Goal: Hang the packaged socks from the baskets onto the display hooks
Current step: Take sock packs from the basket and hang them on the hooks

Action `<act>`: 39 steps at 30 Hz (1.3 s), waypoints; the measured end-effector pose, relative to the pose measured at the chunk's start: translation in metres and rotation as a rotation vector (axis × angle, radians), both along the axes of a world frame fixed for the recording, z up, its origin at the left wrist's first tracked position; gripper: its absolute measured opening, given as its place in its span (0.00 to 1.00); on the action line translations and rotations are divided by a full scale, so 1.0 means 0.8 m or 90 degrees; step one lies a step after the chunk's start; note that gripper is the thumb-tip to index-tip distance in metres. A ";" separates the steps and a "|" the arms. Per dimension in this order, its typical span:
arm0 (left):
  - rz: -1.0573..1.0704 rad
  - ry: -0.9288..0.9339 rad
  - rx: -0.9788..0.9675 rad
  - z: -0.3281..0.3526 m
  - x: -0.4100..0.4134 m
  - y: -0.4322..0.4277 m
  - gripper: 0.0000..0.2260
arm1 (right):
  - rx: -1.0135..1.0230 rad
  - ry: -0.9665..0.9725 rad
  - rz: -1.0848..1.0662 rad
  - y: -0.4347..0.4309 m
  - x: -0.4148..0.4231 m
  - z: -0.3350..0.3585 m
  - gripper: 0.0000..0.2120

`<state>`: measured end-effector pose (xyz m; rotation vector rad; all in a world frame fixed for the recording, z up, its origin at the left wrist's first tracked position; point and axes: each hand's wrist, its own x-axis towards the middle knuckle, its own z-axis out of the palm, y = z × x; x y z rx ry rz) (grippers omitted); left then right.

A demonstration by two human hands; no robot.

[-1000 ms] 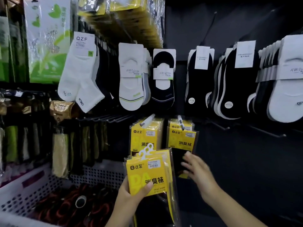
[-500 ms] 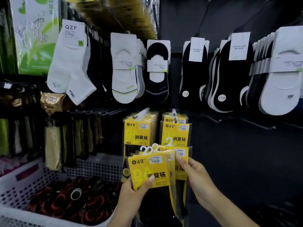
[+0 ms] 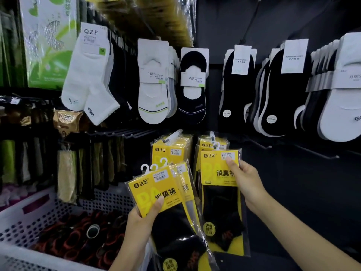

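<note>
My left hand grips a fanned stack of yellow-and-black sock packs with white plastic hangers on top. My right hand pinches one single sock pack by its right edge and holds it up in front of the right display hook. Its hanger sits close to that hook's white tip; whether it is on the hook I cannot tell. More of the same yellow packs hang on the left hook and behind the held pack.
A white perforated basket at lower left holds dark socks with red bands. White and black sock pairs hang in rows above. Bare black hooks stick out of the dark wall to the right.
My right hand has lifted one pack out of the stack and raised it up to the right hook. The left hand keeps hold of the other packs.
</note>
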<state>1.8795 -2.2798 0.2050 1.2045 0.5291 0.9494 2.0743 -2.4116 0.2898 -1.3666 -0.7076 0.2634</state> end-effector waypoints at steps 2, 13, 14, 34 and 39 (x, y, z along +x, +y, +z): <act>-0.002 0.001 -0.004 0.000 0.001 0.001 0.19 | -0.004 0.019 -0.008 0.012 0.006 -0.005 0.08; -0.066 0.026 0.016 0.002 0.005 -0.005 0.20 | -0.017 0.041 -0.123 0.009 -0.014 -0.056 0.14; -0.082 0.029 0.021 0.001 0.006 -0.008 0.19 | -0.031 0.054 -0.035 0.006 -0.024 -0.059 0.14; -0.003 -0.049 -0.020 0.010 0.001 0.007 0.21 | 0.063 -0.003 -0.021 -0.017 -0.005 -0.008 0.07; 0.008 -0.066 -0.020 0.014 -0.002 0.011 0.19 | 0.031 0.018 -0.045 0.019 0.006 -0.015 0.08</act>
